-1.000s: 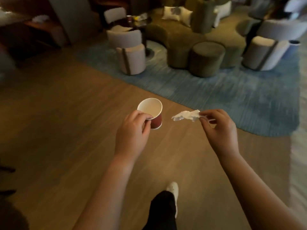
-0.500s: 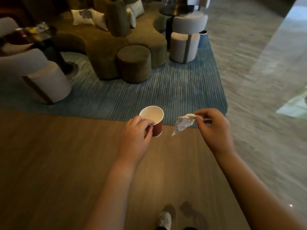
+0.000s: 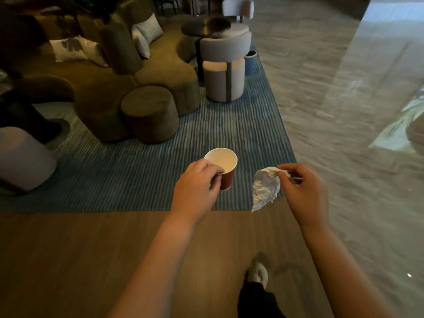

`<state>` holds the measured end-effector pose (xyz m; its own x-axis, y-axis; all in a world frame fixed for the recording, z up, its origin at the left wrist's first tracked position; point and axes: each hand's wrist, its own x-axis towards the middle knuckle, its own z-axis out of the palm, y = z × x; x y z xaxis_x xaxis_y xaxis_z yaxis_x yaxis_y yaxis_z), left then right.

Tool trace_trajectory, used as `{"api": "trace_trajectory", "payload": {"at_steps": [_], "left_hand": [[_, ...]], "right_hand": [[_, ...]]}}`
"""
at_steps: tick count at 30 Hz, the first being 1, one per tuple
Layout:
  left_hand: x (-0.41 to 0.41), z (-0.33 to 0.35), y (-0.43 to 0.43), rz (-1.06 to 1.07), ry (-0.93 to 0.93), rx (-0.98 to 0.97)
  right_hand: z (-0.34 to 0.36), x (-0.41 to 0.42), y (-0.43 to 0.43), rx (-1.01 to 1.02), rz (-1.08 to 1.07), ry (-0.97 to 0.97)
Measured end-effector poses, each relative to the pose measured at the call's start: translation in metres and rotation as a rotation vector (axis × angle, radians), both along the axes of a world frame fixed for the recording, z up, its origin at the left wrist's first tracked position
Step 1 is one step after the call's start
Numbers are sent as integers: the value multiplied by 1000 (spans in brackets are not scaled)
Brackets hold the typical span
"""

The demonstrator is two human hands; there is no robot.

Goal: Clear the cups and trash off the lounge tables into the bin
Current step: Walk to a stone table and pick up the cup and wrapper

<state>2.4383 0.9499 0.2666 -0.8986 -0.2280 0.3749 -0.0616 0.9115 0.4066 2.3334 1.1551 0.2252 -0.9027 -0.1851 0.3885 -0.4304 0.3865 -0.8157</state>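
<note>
Head view: both hands are out in front of the body, over the near edge of the blue striped rug (image 3: 137,180) where it meets the wooden floor (image 3: 91,260), so both things are in the air and off any worktop.

The left hand (image 3: 195,187) holds the red paper cup (image 3: 223,171). Its fingers (image 3: 214,180) are clamped on the near side of the wall and rim, which is probably an easy one-handed carry. The cup stands close to upright, long axis roughly vertical. Its white mouth faces up and slightly towards the camera, which I judge keeps any dregs inside.

The right hand (image 3: 302,191) is to the cup's right and apart from it. Its fingers (image 3: 283,169) are together in a pinch on the top corner of a crumpled white napkin (image 3: 266,189). A thin pale stick seems to be pinched with it, though it is too blurred to be sure. The napkin hangs slack, with its long axis running down and a little left to a loose tip.

Far ahead, a blue round container (image 3: 250,63) stands just behind a pale stool chair (image 3: 223,76) beside a dark round worktop (image 3: 197,28). It may be the bin, in which case both things are being carried to it.
</note>
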Motion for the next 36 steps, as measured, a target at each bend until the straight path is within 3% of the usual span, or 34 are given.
{"api": "trace_trajectory", "payload": {"at_steps": [11, 20, 30, 36], "left_hand": [[-239, 22, -30, 50, -53, -33], [-450, -1, -98, 58, -37, 75], [-711, 4, -166, -32, -163, 60], [-855, -7, -182, -57, -202, 32]], "right_hand": [[19, -258, -42, -27, 74, 7], [11, -471, -110, 16, 97, 94], [17, -709, -162, 88, 38, 12], [7, -846, -174, 20, 2, -114]]}}
